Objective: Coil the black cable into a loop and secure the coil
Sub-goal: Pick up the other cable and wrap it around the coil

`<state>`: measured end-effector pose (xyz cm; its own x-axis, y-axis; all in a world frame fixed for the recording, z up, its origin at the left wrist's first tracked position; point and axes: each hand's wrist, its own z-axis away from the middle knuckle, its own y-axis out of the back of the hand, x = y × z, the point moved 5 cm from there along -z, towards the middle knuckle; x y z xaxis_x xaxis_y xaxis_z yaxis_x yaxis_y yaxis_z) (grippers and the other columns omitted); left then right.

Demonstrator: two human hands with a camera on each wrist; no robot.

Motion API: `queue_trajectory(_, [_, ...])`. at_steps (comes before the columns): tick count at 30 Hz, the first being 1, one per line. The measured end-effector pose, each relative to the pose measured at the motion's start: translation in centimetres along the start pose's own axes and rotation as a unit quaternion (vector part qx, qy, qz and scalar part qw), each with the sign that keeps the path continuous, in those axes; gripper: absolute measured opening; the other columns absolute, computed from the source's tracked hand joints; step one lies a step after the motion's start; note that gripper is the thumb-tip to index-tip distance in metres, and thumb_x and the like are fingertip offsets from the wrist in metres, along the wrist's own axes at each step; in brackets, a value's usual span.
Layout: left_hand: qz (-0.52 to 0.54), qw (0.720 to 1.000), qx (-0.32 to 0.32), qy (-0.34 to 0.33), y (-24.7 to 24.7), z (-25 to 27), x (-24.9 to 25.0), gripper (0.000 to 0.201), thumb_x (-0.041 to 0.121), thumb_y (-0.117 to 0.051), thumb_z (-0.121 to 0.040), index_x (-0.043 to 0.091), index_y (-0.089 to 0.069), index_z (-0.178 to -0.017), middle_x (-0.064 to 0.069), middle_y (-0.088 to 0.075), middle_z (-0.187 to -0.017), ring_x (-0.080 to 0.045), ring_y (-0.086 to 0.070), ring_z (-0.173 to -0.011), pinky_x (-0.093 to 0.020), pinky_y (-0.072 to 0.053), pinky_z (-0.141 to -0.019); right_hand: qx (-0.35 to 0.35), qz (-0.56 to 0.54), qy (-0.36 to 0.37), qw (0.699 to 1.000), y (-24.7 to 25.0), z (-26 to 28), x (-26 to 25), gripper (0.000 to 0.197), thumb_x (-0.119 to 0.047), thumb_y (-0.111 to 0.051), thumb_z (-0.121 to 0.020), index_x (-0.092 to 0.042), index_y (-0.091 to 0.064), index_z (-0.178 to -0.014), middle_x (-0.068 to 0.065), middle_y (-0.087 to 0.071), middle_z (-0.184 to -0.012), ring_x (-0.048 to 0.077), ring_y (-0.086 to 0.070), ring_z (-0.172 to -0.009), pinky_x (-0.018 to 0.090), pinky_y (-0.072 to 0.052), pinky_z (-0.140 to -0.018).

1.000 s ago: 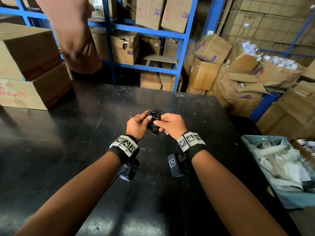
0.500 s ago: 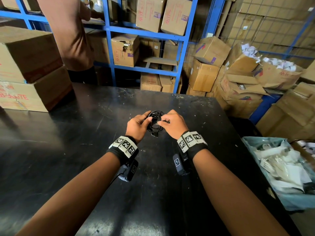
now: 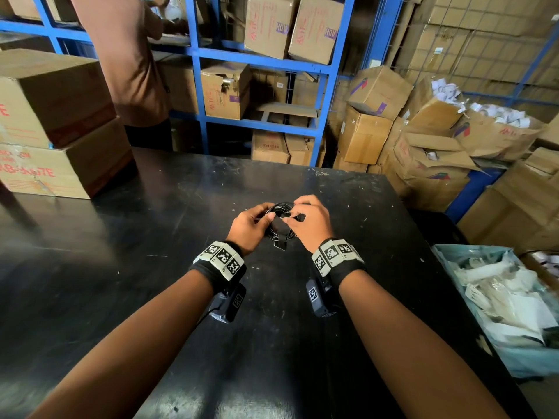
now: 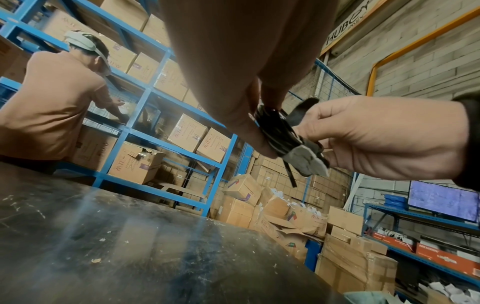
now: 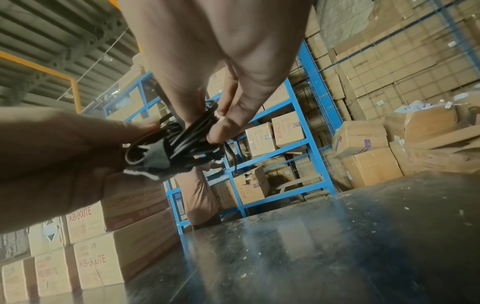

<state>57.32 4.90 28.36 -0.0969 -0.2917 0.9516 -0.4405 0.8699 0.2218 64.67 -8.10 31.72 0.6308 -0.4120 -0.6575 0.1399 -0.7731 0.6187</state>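
Note:
The black cable [image 3: 279, 208] is wound into a small coil held just above the black table [image 3: 151, 252]. My left hand [image 3: 252, 220] pinches the coil's left side between thumb and fingers. My right hand [image 3: 305, 219] grips the right side and a grey fastening strap [image 4: 302, 158] wrapped round the bundle. In the right wrist view the strap [image 5: 155, 157] crosses the coiled cable [image 5: 192, 135], and its loose end sticks out below. A short strap tail [image 3: 279, 244] hangs under the coil.
Two stacked cardboard boxes [image 3: 54, 131] stand on the table's far left. Another person [image 3: 127, 55] works at the blue shelving [image 3: 260, 68] beyond the table. A bin of white packets [image 3: 499, 303] sits at the right. More boxes are piled at the back right.
Both hands have stayed together on the coil. My right fingers have shifted over the top of the coil, working the strap. The other person has moved right along the shelves.

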Motion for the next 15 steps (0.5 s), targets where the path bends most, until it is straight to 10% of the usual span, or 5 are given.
queue_trajectory(4, [0.061, 0.998, -0.03, 0.002, -0.5, 0.17, 0.3, 0.019, 0.008, -0.046, -0.093, 0.015, -0.056, -0.107, -0.003, -0.063, -0.085, -0.011, -0.063, -0.065, -0.037, -0.055, -0.072, 0.015, -0.005, 0.007, 1.0, 0.07, 0.08, 0.08, 0.009, -0.006, -0.076, -0.07, -0.003, -0.068, -0.066, 0.008, -0.061, -0.095, 0.014, -0.054, -0.079, 0.004, -0.034, -0.066])
queue_trajectory(8, [0.08, 0.995, -0.056, 0.007, -0.97, 0.4, 0.43, 0.018, 0.004, -0.043, -0.094, 0.01, -0.053, -0.108, -0.003, -0.059, -0.083, -0.003, -0.062, -0.062, -0.023, -0.054, -0.065, 0.016, 0.008, 0.015, 1.0, -0.04, 0.42, 0.04, 0.005, 0.001, -0.069, -0.07, -0.003, -0.066, -0.069, 0.011, -0.061, -0.094, 0.02, -0.056, -0.078, 0.023, -0.041, -0.07])
queue_trajectory(15, [0.103, 0.992, -0.064, 0.029, -1.04, 0.22, 0.33, 0.021, 0.004, -0.041, -0.095, 0.01, -0.051, -0.112, -0.006, -0.054, -0.073, -0.003, -0.062, -0.06, -0.019, -0.053, -0.062, 0.027, 0.017, 0.008, 0.999, 0.03, 0.58, -0.26, 0.002, 0.002, -0.066, -0.073, 0.0, -0.066, -0.073, 0.014, -0.062, -0.093, 0.024, -0.057, -0.078, 0.025, -0.04, -0.068])
